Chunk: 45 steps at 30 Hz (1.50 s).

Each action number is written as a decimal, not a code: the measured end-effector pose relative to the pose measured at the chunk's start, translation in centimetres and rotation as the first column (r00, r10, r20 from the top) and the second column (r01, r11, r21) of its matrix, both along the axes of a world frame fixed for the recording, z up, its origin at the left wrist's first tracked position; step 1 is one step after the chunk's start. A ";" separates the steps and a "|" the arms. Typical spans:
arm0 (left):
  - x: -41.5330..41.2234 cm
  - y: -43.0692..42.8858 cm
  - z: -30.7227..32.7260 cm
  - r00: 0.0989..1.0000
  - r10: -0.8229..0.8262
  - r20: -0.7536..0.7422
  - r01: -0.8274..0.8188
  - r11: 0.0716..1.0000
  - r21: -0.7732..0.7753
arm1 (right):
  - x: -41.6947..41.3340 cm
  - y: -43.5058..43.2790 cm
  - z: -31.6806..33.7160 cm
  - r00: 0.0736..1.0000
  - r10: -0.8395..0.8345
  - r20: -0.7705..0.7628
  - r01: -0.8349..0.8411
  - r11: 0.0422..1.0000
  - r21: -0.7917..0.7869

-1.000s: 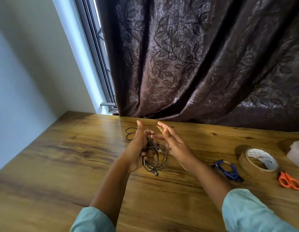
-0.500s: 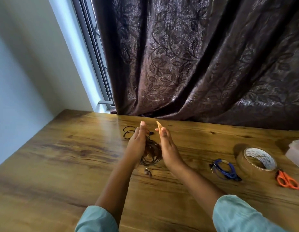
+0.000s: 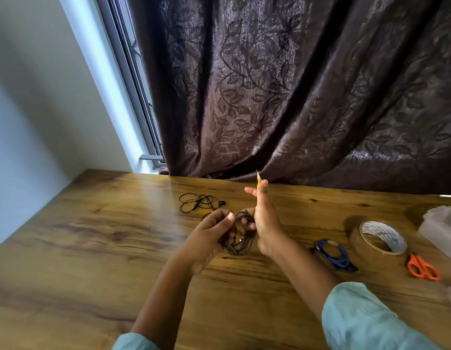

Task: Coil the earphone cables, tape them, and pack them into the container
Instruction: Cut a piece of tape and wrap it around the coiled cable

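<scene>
Left hand [image 3: 211, 238] now grips coil [image 3: 241, 245], tape strip [image 3: 258, 178] raised, container [image 3: 441, 231] contents unclear

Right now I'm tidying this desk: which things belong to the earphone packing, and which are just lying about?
Job: coil held by left hand and right hand, tape strip on a right fingertip, tape roll, scissors, container, black earphones, blue earphones.
Just there: curtain, window.

Dark coiled cable [image 3: 241, 248] gripped between your left fingers [image 3: 227, 219] and right fingers [image 3: 248, 225]. Tape strip [image 3: 258, 178] upright on raised right fingertip. Loose black earphone [image 3: 198, 203] just beyond left fingers. Blue coil [image 3: 331, 253], tape roll [image 3: 381, 239], translucent container [image 3: 441, 231] well right of right fingers.
</scene>
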State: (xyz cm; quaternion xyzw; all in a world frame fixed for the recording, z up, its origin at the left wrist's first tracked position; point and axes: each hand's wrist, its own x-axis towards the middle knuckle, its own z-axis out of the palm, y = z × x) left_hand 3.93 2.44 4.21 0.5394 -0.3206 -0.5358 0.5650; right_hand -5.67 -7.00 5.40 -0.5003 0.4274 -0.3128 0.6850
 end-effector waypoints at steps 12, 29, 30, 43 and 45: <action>-0.2 -0.1 -0.8 0.994 -0.044 -0.100 0.049 0.997 0.053 | -0.9 -0.6 0.6 0.990 -0.008 0.142 -0.006 0.995 0.096; 0.2 -1.7 0.2 0.716 -0.106 0.690 0.109 0.993 0.040 | -0.7 -0.8 0.0 0.997 0.077 -0.002 -0.077 0.997 0.011; 0.0 -1.7 -0.2 0.720 -0.103 0.686 0.104 0.994 0.039 | -0.7 -1.0 -0.2 0.997 0.071 0.013 -0.071 0.997 0.013; -0.5 0.0 -1.1 0.913 -0.055 -0.405 0.024 0.996 -0.082 | -0.5 -1.3 -1.6 1.000 -0.008 -0.023 0.010 0.999 0.052; -0.5 -0.4 -1.1 0.915 -0.016 -0.404 -0.021 0.996 -0.087 | -0.6 -1.2 -1.3 1.000 0.007 0.031 -0.009 0.997 0.081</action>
